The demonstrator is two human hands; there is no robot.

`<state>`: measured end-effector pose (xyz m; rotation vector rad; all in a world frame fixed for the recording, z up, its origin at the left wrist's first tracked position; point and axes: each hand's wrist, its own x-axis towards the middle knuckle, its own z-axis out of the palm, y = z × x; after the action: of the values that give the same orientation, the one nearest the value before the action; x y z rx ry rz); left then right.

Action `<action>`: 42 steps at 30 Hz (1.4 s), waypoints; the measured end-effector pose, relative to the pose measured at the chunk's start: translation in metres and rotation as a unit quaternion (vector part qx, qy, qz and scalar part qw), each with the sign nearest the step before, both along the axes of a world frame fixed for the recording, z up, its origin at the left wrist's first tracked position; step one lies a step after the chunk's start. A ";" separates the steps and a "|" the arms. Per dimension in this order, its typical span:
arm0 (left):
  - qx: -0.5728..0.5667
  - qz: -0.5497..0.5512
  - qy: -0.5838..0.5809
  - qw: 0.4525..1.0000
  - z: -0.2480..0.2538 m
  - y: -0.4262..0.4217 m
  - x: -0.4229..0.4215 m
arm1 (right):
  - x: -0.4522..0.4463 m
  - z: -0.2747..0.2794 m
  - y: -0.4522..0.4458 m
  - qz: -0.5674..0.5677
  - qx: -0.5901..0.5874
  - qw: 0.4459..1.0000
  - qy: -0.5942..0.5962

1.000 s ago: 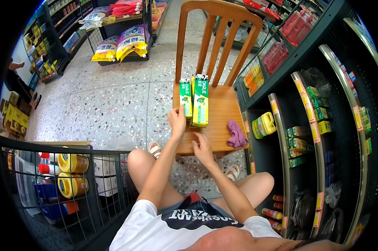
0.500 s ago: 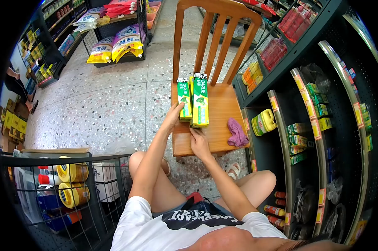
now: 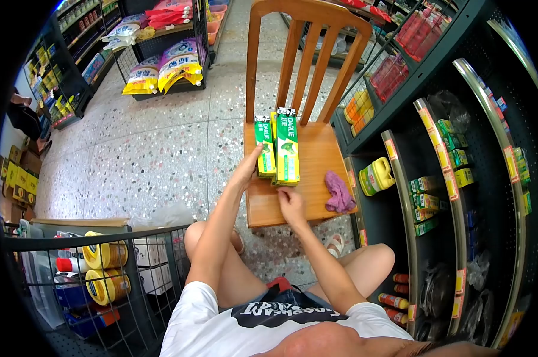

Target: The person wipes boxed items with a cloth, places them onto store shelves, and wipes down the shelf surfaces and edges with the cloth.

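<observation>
Two stacks of green and yellow Darlie toothpaste boxes lie side by side on the seat of a wooden chair (image 3: pixel 316 157). The shorter toothpaste box (image 3: pixel 265 159) on the left is gripped along its outer side by my left hand (image 3: pixel 249 168), with the thumb over its top edge and the other fingers mostly hidden. The longer toothpaste box (image 3: pixel 287 149) tops the right stack. Just below its near end is my right hand (image 3: pixel 292 205), fingers curled in and nothing visible in them. A purple cloth (image 3: pixel 339 192) lies crumpled at the seat's right side.
Shelves (image 3: pixel 453 178) with small boxes and a yellow jug (image 3: pixel 376 177) rise close on my right. A wire basket (image 3: pixel 102 279) holding yellow tubs stands at left. Detergent bags (image 3: pixel 181 62) sit on a rack ahead. Another person (image 3: pixel 28 119) is at far left.
My right hand has drawn slightly down and right from the near end of the long box, its fingers curling. My left hand stays on the short box. The person at far left has shifted.
</observation>
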<state>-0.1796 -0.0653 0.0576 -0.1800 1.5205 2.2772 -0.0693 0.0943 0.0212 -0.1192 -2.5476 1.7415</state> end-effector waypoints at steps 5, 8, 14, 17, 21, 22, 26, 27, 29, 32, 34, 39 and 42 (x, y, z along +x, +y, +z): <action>0.007 -0.003 -0.002 1.000 -0.004 0.001 -0.004 | 0.001 0.021 0.013 -0.050 -0.089 0.993 0.059; 0.024 -0.017 -0.012 0.999 0.007 0.005 0.001 | -0.013 0.003 0.017 0.054 -0.087 0.989 0.109; 0.043 0.008 -0.027 0.999 0.009 0.003 -0.003 | -0.024 -0.010 0.013 0.026 -0.128 0.986 0.100; 0.051 -0.008 -0.033 0.998 0.000 -0.002 -0.008 | -0.024 -0.008 0.018 0.032 -0.100 0.990 0.097; 0.130 0.019 -0.036 0.991 0.002 -0.005 -0.002 | -0.015 0.003 0.030 0.053 -0.078 0.991 0.096; 0.149 0.036 -0.034 0.988 0.004 -0.007 0.003 | -0.011 0.006 0.033 0.048 -0.084 0.991 0.092; 0.204 0.090 -0.015 0.975 0.015 -0.024 0.023 | 0.001 0.019 0.051 -0.023 -0.083 0.994 0.063; 0.214 0.098 0.000 0.972 0.021 -0.029 0.029 | 0.006 0.025 0.054 -0.061 -0.061 0.993 0.084; 0.220 0.103 0.028 0.970 0.029 -0.040 0.037 | 0.015 0.053 0.054 -0.098 -0.026 0.987 0.126; 0.280 0.056 0.074 0.956 0.057 -0.054 0.058 | 0.022 0.097 0.048 -0.100 0.000 0.974 0.201; 0.308 0.050 0.082 0.947 0.078 -0.053 0.077 | 0.028 0.124 0.040 -0.064 -0.034 0.974 0.214; 0.210 0.040 0.059 0.975 0.105 -0.015 0.113 | 0.030 0.134 -0.002 0.030 -0.296 0.941 0.160; 0.151 0.044 0.068 0.985 0.091 0.018 0.104 | 0.032 0.123 0.002 0.019 -0.265 0.959 0.101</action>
<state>-0.0758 -0.0472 0.1488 -0.0062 1.2277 2.6037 -0.0371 0.0961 0.1439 0.0854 -1.9022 2.2727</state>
